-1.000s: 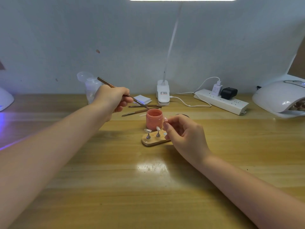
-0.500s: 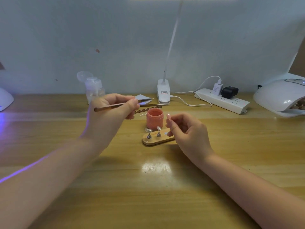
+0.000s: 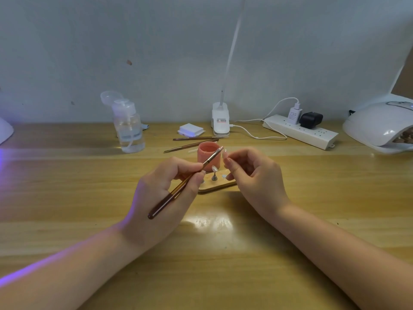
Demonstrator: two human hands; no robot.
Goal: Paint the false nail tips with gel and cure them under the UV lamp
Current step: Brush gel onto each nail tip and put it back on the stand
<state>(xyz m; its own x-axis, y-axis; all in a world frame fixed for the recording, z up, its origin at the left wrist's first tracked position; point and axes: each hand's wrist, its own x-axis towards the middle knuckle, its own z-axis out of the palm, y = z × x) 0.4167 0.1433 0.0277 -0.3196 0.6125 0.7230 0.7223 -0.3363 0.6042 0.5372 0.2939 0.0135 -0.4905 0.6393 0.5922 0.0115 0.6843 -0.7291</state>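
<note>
The left hand (image 3: 165, 195), gripping the brush (image 3: 185, 184), is now bringing its tip to the nail tip (image 3: 225, 153) the right hand (image 3: 254, 175) is pinching at 3 o'clock, so painting is starting

On the wooden table (image 3: 67, 198), at the far left, stands a clear plastic pump bottle (image 3: 129, 128) with its lid open. A small white pad stack (image 3: 190, 130) lies near the white clip lamp base (image 3: 220, 121). To the right is a white power strip (image 3: 301, 132) with a white charger (image 3: 294, 114) and a black adapter (image 3: 311, 119) plugged in.
</note>
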